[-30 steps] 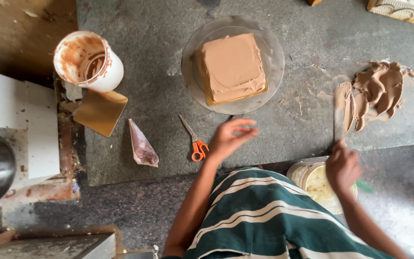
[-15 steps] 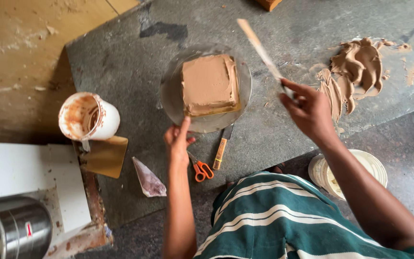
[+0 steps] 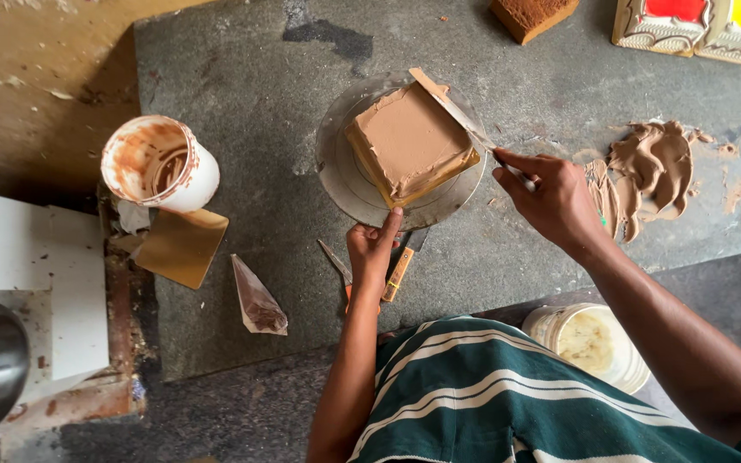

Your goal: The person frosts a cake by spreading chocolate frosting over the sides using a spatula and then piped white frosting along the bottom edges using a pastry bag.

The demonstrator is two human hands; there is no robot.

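A square cake (image 3: 411,141) covered in light brown cream sits on a round metal turntable (image 3: 336,167) in the upper middle of the frame, on a grey stone counter (image 3: 259,69).

The right hand (image 3: 551,199) is closed around the handle of a long flat spatula (image 3: 448,107). The blade lies along the right side of the cake, touching the cream, and its tip pokes out past the top corner.

The left hand (image 3: 372,253) is just below the turntable. Its fingers are bent loosely, not wide, and one fingertip touches the near rim of the turntable — it holds nothing.

Under the left hand lie orange-handled scissors (image 3: 336,264) and a knife with a wooden handle (image 3: 400,267), side by side on the counter.

To the right of the cake is a big smear of brown cream (image 3: 653,167) spread on the counter.

In the upper left stands a white tub (image 3: 160,165) with brown cream smeared inside. Just below it is a gold cardboard square (image 3: 182,247), and near that a used piping bag (image 3: 256,300).

At the lower right, close to the person's striped green and white shirt (image 3: 490,403), sits a white bucket (image 3: 593,343) with pale stuff in it.

At the top edge are a brown cake piece (image 3: 532,15) and a colourful tray (image 3: 701,27) — both cut off by the frame.
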